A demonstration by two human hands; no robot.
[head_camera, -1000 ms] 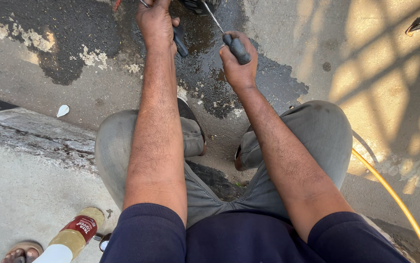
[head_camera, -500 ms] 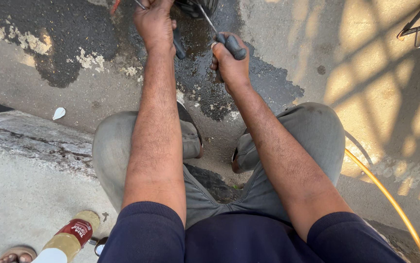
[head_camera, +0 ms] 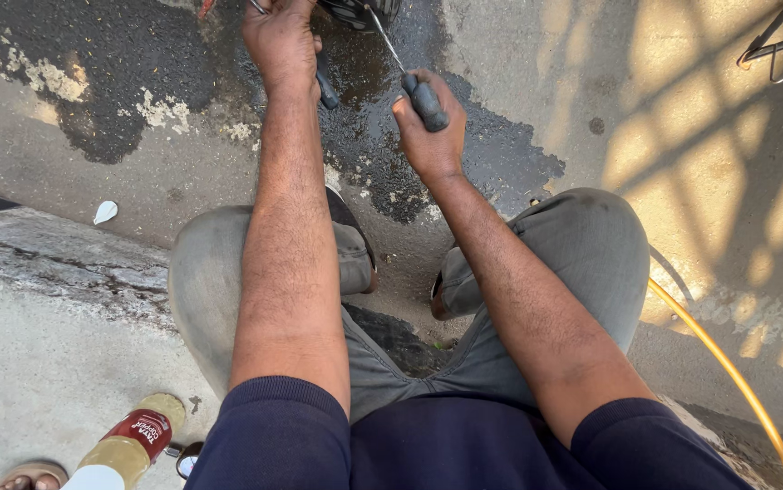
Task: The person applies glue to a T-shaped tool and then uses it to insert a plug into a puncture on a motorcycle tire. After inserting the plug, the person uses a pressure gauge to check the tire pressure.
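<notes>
Screwdriver (head_camera: 409, 73) with a dark handle sits in my right hand (head_camera: 432, 136), near the top middle of the head view; my fingers are closed tight around the handle, and the thin metal shaft runs up and to the left toward a dark round metal part (head_camera: 359, 11) at the top edge, which is cut off by the frame. My left hand (head_camera: 280, 41) is just beside it, fingers curled shut around a second dark-handled tool (head_camera: 326, 91), whose grip pokes out below the palm. Both hands work over a wet, dark patch (head_camera: 382, 145) on the concrete ground (head_camera: 73, 200). Closer to me I see my grey trousers (head_camera: 582, 254), knees spread in a squat. At lower left a plastic bottle (head_camera: 132, 445) lies on its side, holding yellowish liquid, with a red label around it. A yellow hose (head_camera: 727, 372) curves along the lower right. A small white scrap (head_camera: 105, 211) lies on the ground at left.
</notes>
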